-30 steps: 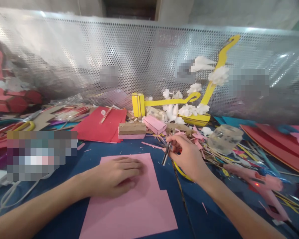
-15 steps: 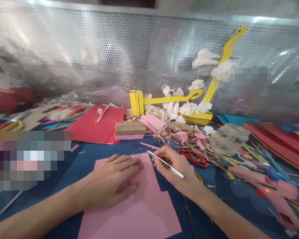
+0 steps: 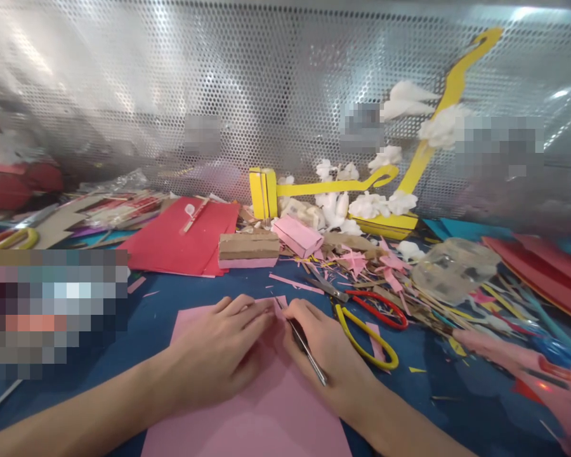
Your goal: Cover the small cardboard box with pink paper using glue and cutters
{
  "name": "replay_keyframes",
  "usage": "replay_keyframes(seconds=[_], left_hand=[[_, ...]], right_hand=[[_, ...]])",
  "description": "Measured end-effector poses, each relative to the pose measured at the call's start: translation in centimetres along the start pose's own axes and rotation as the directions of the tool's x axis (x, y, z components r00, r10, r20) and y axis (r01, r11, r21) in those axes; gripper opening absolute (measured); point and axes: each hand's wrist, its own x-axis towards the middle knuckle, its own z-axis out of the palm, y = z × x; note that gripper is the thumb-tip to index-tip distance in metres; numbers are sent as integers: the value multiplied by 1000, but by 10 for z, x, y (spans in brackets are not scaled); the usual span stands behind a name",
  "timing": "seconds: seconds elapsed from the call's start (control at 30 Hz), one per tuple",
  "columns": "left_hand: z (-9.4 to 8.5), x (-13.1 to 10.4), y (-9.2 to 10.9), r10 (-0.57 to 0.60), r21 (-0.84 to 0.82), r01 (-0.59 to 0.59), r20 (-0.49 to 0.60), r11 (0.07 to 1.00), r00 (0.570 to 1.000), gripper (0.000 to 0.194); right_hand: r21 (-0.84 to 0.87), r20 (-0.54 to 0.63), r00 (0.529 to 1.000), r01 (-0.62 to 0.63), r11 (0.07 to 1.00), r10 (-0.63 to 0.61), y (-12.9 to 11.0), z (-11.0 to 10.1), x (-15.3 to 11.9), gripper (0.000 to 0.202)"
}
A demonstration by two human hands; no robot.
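Observation:
A sheet of pink paper lies on the blue tabletop in front of me. Pressed on its upper part is my left hand, palm down with fingers stretched out and slightly bent. My right hand grips a slim silver craft knife like a pen, its tip at the paper's upper right edge. The fingertips of both hands are close together there. Just beyond my right hand are scissors with one red and one yellow handle, lying with blades spread.
Behind the sheet sit a cardboard-and-pink block, a pink box and red sheets. Paper scraps and a clear plastic piece lie to the right, near a pink glue gun. Yellow cutouts with white fluff lean at a perforated metal panel.
My right hand has brought the craft knife down and left onto the paper's upper edge, turning it steeper. The scissors have come into fuller view. My left hand stays on the sheet.

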Motion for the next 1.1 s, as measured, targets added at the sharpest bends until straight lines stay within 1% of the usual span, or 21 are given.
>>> replay_keyframes(seconds=[0.13,0.3,0.47,0.57,0.67,0.8,0.97,1.1], left_hand=[[1,0,-1,6,-16,-6,-26,1000,1000,48],[3,-1,-2,0,-39,-1,-17,999,1000,52],[5,0,-3,-18,-47,19,16,999,1000,56],[5,1,-3,-15,-59,16,12,998,1000,55],[3,1,-3,-8,-73,7,-5,997,1000,52],[1,1,-2,-35,-91,35,4,995,999,44],[2,-1,-4,-36,-84,35,-2,996,999,55],[1,-1,-5,-22,-80,22,-1,997,1000,51]], right_hand=[[-87,0,1000,-8,996,8,1,6,-2,15],[-115,39,999,-5,993,10,1,9,-2,17],[-112,30,1000,9,994,-6,-2,8,-1,19],[-104,25,999,29,994,-27,-5,6,-2,22],[-86,23,999,34,996,-33,-6,6,-4,23],[-66,4,999,40,997,-40,-7,6,-7,22],[-57,-22,999,48,997,-49,-8,4,-8,22],[-47,-13,999,33,998,-34,-9,-1,-8,23]])
